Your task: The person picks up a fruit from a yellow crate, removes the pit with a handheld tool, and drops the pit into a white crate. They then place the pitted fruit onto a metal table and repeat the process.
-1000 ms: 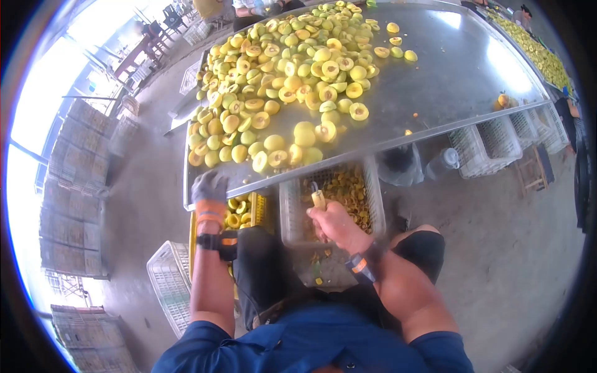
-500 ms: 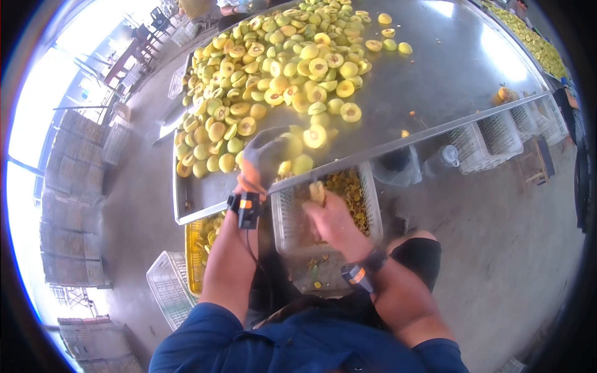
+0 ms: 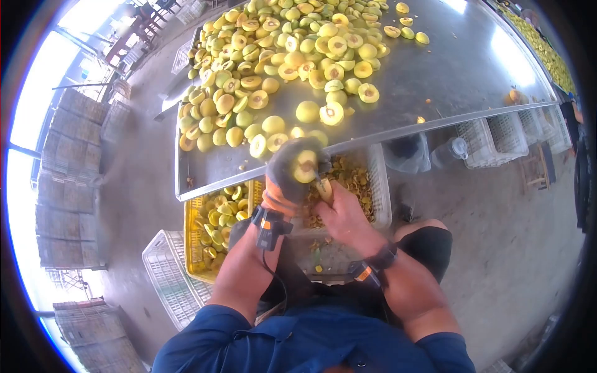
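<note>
My left hand (image 3: 289,171), in a grey glove with an orange cuff, is closed around a yellow peach half (image 3: 305,166), cut face and brown pit hollow turned up. My bare right hand (image 3: 344,214) grips a pitting knife by its short pale handle (image 3: 324,189). Its thin metal end meets the lower edge of the fruit; the tip itself is hard to make out. Both hands are just off the front edge of the metal table (image 3: 429,93), above a white crate (image 3: 384,186) of brownish scraps. A large heap of peach halves (image 3: 298,59) covers the table's left part.
Below the table on the left, a yellow crate (image 3: 188,242) holds peach halves, beside a white crate (image 3: 168,273). More white crates (image 3: 491,146) and a clear plastic jug (image 3: 451,151) are under the right side. Stacked crates (image 3: 68,180) line the far left.
My left hand has come off the tabletop, back toward me, and now holds a peach half. My right hand has brought the knife up against the fruit. The view has shifted slightly.
</note>
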Motion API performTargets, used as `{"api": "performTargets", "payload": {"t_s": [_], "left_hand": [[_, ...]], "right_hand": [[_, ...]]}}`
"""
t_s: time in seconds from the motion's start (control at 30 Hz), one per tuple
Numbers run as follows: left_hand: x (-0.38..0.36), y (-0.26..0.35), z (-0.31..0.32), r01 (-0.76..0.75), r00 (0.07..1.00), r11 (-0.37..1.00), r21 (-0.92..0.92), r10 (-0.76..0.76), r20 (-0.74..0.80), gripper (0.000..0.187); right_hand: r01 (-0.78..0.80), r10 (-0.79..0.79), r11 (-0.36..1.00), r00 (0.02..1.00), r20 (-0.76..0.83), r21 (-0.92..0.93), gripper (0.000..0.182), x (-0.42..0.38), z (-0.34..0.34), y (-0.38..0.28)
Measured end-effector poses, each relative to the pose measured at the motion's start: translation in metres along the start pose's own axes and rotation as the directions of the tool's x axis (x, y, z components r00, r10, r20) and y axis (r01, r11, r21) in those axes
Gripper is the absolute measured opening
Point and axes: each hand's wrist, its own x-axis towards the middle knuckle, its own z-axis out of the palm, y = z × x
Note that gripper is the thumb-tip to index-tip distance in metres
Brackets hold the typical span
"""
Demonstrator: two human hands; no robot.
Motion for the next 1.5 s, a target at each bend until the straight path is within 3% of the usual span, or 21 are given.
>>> {"api": "performTargets", "payload": {"t_s": [0.1,0.2,0.3,0.4,0.47,0.57,0.67,0.73,0.77,0.83,0.9,0.97,1.0,1.07,1.1,1.13,1.23,1.3,1.37,1.43,1.5], "left_hand": [[-0.001,-0.001,0.004,0.071,0.997,0.971,-0.228,-0.071,0.006,0.028],[0.002,-0.019,-0.002,-0.024,0.999,0.996,-0.092,0.027,0.033,0.026],[0.0,-0.022,0.005,0.011,1.0,0.989,-0.146,-0.012,-0.004,0.026],[-0.004,-0.023,0.005,-0.014,0.999,1.0,-0.02,0.014,-0.03,0.025],[-0.003,-0.022,0.004,-0.04,0.998,0.997,0.065,0.043,-0.049,0.025],[-0.003,-0.012,0.004,-0.105,0.992,0.986,0.134,0.112,-0.052,0.022],[-0.004,-0.021,0.002,-0.119,0.99,0.973,0.198,0.131,-0.047,0.021],[-0.002,-0.026,0.0,-0.191,0.98,0.952,0.241,0.2,-0.016,0.021],[0.001,-0.026,0.001,-0.269,0.961,0.929,0.254,0.276,0.01,0.022],[0.001,-0.026,0.001,-0.335,0.94,0.901,0.276,0.339,0.034,0.023],[0.0,-0.032,0.0,-0.313,0.948,0.904,0.292,0.316,0.038,0.024],[0.0,-0.042,-0.006,-0.341,0.937,0.857,0.386,0.343,0.067,0.023],[-0.001,-0.05,-0.007,-0.353,0.931,0.829,0.433,0.355,0.079,0.023],[-0.004,-0.068,0.002,-0.051,0.994,0.98,0.193,0.069,-0.087,0.025],[-0.006,-0.074,0.006,0.011,0.994,0.982,0.189,0.011,-0.113,0.026],[-0.005,-0.07,0.011,0.072,0.989,0.981,0.182,-0.047,-0.139,0.027],[-0.011,-0.053,0.011,-0.009,0.988,0.828,0.56,0.093,-0.122,0.032],[-0.011,-0.045,0.012,-0.066,0.97,0.737,0.672,0.204,-0.128,0.032],[-0.01,-0.034,0.013,-0.085,0.968,0.689,0.72,0.228,-0.104,0.029],[-0.009,-0.046,0.009,0.011,0.992,0.956,0.294,0.027,-0.125,0.026],[-0.009,-0.053,0.003,0.07,0.997,0.997,0.039,-0.068,-0.039,0.024]], "right_hand": [[0.045,-0.044,0.998,0.999,-0.03,0.035,0.029,0.007,-0.001,-0.005],[0.084,-0.084,0.996,0.996,-0.034,0.005,0.028,0.014,0.002,0.004],[-0.005,0.004,0.999,0.999,-0.039,-0.035,0.028,0.014,0.002,0.0],[0.066,-0.073,0.993,0.995,-0.074,-0.101,0.028,0.015,0.009,0.009],[-0.047,0.029,0.988,0.993,0.118,0.148,0.027,0.018,-0.002,0.002],[-0.098,0.048,0.963,0.979,0.197,0.251,0.025,0.016,-0.006,-0.006],[-0.408,0.272,0.842,0.886,0.377,0.352,0.025,0.017,-0.015,-0.007],[-0.331,0.214,0.87,0.921,0.326,0.365,0.021,0.016,-0.011,-0.004],[-0.087,0.032,0.948,0.983,0.179,0.306,0.017,0.016,-0.001,0.0],[-0.026,-0.02,0.956,0.988,0.151,0.293,0.015,0.015,-0.001,-0.002],[-0.397,0.247,0.828,0.892,0.378,0.396,0.018,0.012,-0.016,-0.013],[-0.05,0.046,0.997,0.996,0.071,0.06,0.023,0.012,-0.004,0.009],[0.098,-0.107,0.983,0.993,-0.047,-0.154,0.025,0.011,0.001,0.02],[-0.046,0.033,0.973,0.998,-0.061,-0.224,0.027,0.008,0.0,0.007],[-0.12,0.104,0.959,0.992,-0.075,-0.258,0.029,0.007,-0.001,0.003],[-0.099,0.089,0.971,0.994,-0.056,-0.216,0.029,0.006,0.0,0.004],[-0.024,0.027,0.998,0.999,0.046,-0.06,0.029,0.007,0.005,0.008],[0.038,-0.049,0.996,0.989,0.139,0.078,0.029,0.012,0.002,0.014],[-0.079,0.047,0.988,0.973,0.228,0.136,0.022,0.011,-0.005,0.002],[-0.269,0.148,0.914,0.918,0.368,0.303,0.017,0.008,-0.007,-0.003],[-0.518,0.192,0.688,0.805,0.561,0.507,0.015,0.004,-0.01,-0.004]]}}
